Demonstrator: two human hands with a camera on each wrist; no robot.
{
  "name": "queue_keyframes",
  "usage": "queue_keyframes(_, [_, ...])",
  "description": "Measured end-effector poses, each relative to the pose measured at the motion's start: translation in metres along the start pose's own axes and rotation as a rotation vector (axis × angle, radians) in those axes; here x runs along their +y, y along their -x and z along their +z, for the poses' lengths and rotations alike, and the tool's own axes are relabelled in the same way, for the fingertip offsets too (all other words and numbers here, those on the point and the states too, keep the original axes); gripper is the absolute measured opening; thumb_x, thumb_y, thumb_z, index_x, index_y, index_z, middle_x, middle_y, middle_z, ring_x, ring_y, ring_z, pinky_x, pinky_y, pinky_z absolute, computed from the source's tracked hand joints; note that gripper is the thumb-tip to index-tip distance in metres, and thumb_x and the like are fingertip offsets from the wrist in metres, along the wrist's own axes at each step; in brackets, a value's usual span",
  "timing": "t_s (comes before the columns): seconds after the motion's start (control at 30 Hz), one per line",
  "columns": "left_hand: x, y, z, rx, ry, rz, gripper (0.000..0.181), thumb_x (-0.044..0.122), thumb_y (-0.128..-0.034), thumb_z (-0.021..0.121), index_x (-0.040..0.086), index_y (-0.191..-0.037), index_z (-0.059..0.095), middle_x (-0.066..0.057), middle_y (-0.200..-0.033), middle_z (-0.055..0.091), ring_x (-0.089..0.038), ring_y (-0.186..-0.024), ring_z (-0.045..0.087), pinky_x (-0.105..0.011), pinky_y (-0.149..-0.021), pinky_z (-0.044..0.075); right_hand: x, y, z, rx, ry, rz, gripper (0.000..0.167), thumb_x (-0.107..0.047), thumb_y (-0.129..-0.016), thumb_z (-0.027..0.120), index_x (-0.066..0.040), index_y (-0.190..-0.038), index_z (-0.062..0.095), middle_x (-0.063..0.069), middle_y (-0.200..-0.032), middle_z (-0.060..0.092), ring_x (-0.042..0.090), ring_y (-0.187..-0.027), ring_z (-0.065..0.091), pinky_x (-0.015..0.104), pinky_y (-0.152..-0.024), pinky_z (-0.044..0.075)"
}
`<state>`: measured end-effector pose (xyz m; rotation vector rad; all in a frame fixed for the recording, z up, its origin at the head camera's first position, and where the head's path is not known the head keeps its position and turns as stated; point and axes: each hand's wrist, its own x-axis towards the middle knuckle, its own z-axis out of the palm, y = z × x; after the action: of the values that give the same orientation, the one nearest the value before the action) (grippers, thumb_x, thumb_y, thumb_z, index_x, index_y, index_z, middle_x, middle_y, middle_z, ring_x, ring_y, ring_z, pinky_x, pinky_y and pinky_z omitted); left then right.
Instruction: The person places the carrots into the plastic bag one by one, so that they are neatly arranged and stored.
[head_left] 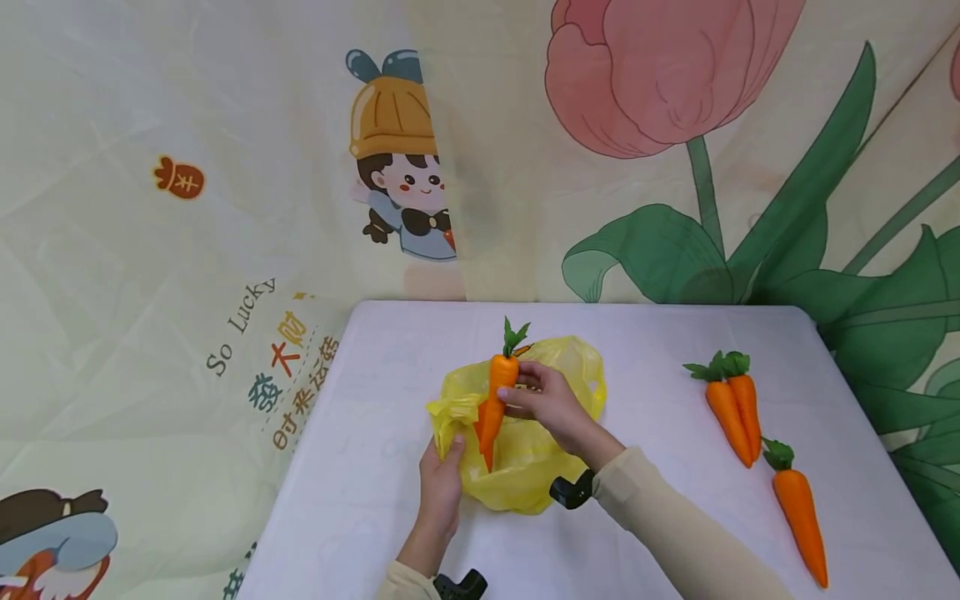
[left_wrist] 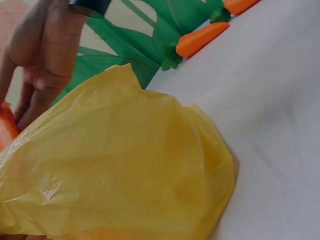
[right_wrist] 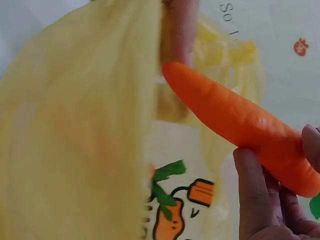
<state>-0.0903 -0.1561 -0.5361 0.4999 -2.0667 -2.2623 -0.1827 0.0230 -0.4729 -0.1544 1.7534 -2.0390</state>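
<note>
Closest to me in the head view are two pale sleeves, with a small black device at each wrist. The left hand grips the bunched near-left edge of a yellow plastic bag; its thumb presses on the plastic, and I cannot tell how its other fingers lie, since the bag mostly hides them. The right hand pinches an orange carrot between thumb and fingers, the thumb on one side and the fingertips on the other, as the right wrist view shows me. That carrot is upright with a slight lean over the bag's opening, leaves up and tip down. Just beside its lower half I see another bit of orange; I cannot tell what it belongs to. Through my right wrist view, a black-outlined carrot drawing shows past the bag's edge, with green leaf beside it.

The bag lies on a white table. Well apart on the right, a single carrot rests nearer to me, its leaves close to the tips of a pair of carrots lying side by side. Beyond the table hangs a printed backdrop with a pink tulip, a cartoon figure and lettering reading "So Lucky".
</note>
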Motion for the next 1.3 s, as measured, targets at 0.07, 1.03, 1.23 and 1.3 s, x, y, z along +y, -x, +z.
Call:
queue_keyframes(0.07, [0.001, 0.000, 0.000, 0.002, -0.004, -0.007, 0.054, 0.020, -0.1092, 0.045, 0.000, -0.157, 0.028, -0.015, -0.160, 0.033, -0.031, -0.147, 0.030, -0.050, -0.120, 0.023, 0.006, -0.001, -0.002, 0.027, 0.006, 0.032, 0.058, -0.013, -0.093, 0.075, 0.001, -0.142, 0.047, 0.020, -0.130, 0.057, 0.032, -0.110, 0.066, 0.048, -0.089, 0.057])
queue_keyframes(1.03, [-0.002, -0.003, 0.002, 0.011, 0.002, -0.022, 0.053, 0.018, -0.1092, 0.044, 0.000, -0.157, 0.028, -0.015, -0.160, 0.033, -0.032, -0.147, 0.030, -0.050, -0.120, 0.024, 0.051, -0.008, -0.014, -0.027, 0.546, 0.206, 0.053, -0.009, -0.087, 0.081, 0.001, -0.133, 0.055, 0.011, -0.111, 0.062, 0.024, -0.090, 0.062, 0.038, -0.076, 0.061])
queue_keyframes(1.23, [-0.003, -0.004, 0.002, 0.005, -0.005, -0.014, 0.052, 0.017, -0.1093, 0.044, 0.001, -0.157, 0.030, -0.013, -0.161, 0.033, -0.030, -0.147, 0.029, -0.049, -0.120, 0.024, 0.053, -0.011, -0.013, -0.051, 0.695, 0.191, 0.054, -0.012, -0.085, 0.083, 0.002, -0.130, 0.058, 0.009, -0.108, 0.064, 0.022, -0.091, 0.061, 0.034, -0.073, 0.059])
queue_keyframes(1.3, [-0.003, -0.003, 0.002, 0.004, -0.005, -0.009, 0.051, 0.017, -0.1094, 0.044, 0.001, -0.156, 0.031, -0.013, -0.160, 0.034, -0.029, -0.148, 0.029, -0.049, -0.121, 0.023, 0.054, -0.012, -0.013, -0.044, 0.741, 0.198, 0.054, -0.014, -0.084, 0.084, 0.002, -0.130, 0.059, 0.009, -0.110, 0.065, 0.023, -0.095, 0.062, 0.035, -0.078, 0.058])
